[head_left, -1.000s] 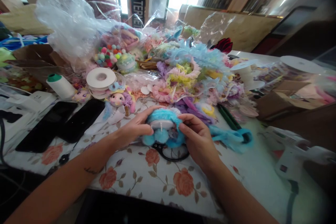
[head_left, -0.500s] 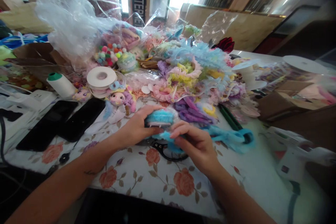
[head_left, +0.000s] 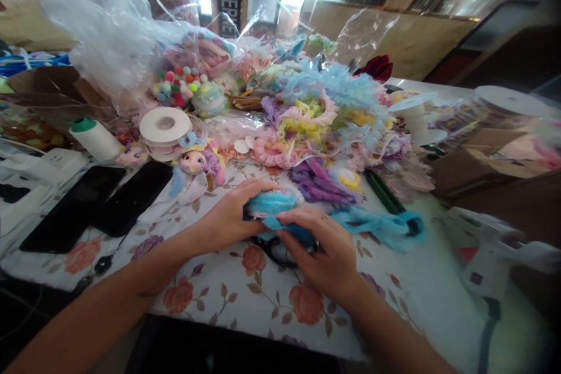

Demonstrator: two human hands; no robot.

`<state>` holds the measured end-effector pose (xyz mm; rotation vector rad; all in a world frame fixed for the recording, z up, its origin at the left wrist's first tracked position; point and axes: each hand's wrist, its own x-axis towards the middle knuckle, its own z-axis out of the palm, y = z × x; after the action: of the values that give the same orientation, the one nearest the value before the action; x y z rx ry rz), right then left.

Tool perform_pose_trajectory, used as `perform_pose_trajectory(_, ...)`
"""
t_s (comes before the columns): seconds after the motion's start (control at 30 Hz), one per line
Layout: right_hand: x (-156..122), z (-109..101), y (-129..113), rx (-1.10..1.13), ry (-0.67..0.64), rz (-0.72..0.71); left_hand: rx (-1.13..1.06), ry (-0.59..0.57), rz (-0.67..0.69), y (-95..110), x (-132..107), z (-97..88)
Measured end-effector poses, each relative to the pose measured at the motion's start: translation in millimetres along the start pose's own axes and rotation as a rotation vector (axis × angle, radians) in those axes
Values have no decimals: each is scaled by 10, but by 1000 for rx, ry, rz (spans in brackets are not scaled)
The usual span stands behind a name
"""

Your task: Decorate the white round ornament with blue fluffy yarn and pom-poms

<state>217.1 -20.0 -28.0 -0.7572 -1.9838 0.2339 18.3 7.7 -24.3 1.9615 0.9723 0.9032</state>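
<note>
Head view: I observed the left grip (head_left: 223,213) closed on a fluffy blue piece (head_left: 270,203) above the bench (head_left: 228,315), its left end hidden by the fingers. The right grip (head_left: 331,248) pinched a blue tuft (head_left: 274,222); whether this joined the piece could not be determined. Beneath lay a black looped handle (head_left: 265,245), partly covered. The cardboard box (head_left: 464,166) was cut off at right.

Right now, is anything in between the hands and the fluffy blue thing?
No, nothing that I can see. The left hand holds the fluffy blue thing, and the right hand pinches some blue fluff right by it. A black loop handle shows underneath, not in between.
</note>
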Motion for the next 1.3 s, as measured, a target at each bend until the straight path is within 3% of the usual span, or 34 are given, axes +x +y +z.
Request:
perform_pose_trajectory(0.37,-2,35,19,-142,7,-142,86,49,42,-35,-1,43)
perform_pose_trajectory(0.73,-3,48,26,-131,35,-80,159,59,34,-7,-16,46)
perform_pose_trajectory(1.3,-79,42,88,-225,15,-184,169,49,70,-8,-42,52)
